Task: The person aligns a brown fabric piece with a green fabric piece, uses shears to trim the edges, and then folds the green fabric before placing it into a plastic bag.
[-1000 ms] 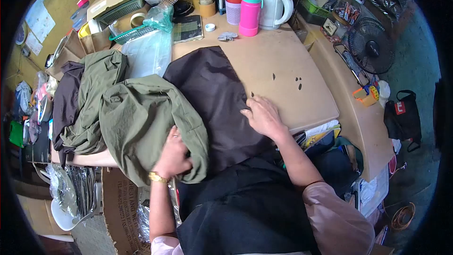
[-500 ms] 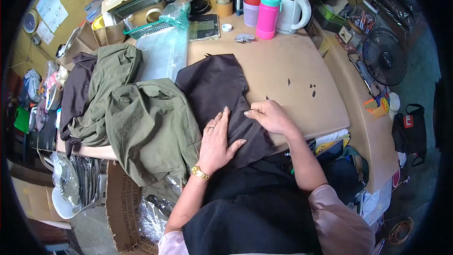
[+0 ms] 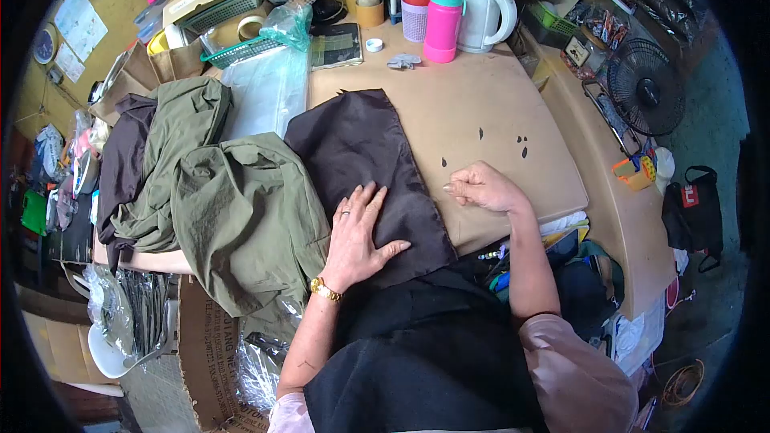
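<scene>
Dark brown fabric (image 3: 353, 136) lies spread on the tan table (image 3: 513, 104), its right edge fairly straight. My left hand (image 3: 356, 232) rests flat on the fabric's lower part, fingers spread, a gold watch at the wrist. My right hand (image 3: 484, 187) is over the table just right of the fabric, apart from it, thumb and fingers pinched together. Whatever it may hold is too small to make out. Left of the brown fabric, olive green fabric (image 3: 249, 216) lies bunched and hangs over the front edge. Several small dark scraps (image 3: 522, 144) dot the table.
A pink bottle (image 3: 440, 28) and a white kettle (image 3: 484, 12) stand at the back. A green basket (image 3: 233, 54) and clear plastic sheets (image 3: 269, 88) are at the back left. A black fan (image 3: 646, 92) is at the right, a cardboard box (image 3: 200, 353) below the table.
My right hand has let go of the fabric's right edge and moved right. That edge now lies flatter and straighter. My left hand has shifted slightly left, its fingers more spread.
</scene>
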Action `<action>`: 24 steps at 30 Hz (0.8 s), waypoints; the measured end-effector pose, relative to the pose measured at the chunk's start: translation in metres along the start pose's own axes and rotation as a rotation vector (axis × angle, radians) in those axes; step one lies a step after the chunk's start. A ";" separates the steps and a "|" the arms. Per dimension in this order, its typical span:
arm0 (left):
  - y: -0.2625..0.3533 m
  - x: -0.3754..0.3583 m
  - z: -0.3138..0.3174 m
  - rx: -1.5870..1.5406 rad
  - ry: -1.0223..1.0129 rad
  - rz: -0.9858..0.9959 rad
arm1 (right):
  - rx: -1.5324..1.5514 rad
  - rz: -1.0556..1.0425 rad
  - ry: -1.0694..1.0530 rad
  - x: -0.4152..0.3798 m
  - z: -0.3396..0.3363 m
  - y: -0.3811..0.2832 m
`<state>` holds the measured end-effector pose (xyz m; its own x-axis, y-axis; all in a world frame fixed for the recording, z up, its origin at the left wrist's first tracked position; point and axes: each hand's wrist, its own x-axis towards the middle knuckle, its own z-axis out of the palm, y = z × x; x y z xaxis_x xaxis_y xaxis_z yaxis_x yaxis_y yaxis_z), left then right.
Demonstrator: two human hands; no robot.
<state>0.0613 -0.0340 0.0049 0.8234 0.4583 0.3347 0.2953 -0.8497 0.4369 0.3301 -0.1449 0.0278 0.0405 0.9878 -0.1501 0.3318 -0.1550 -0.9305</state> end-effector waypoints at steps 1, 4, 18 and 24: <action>0.006 0.001 -0.002 -0.002 -0.002 -0.001 | 0.001 0.003 -0.001 -0.002 0.002 -0.001; 0.027 0.013 -0.004 -0.276 0.251 -0.101 | 0.059 -0.036 0.024 -0.001 0.009 -0.012; -0.004 0.018 0.026 0.041 -0.041 -0.074 | -0.543 -0.009 0.301 0.009 0.061 -0.006; -0.043 0.016 0.026 -0.231 0.167 -0.223 | -0.153 -0.170 -0.389 -0.048 0.054 -0.049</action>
<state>0.0746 0.0033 -0.0298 0.6549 0.6781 0.3334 0.3259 -0.6516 0.6850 0.2608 -0.1855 0.0627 -0.3747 0.9164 -0.1411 0.4398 0.0417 -0.8971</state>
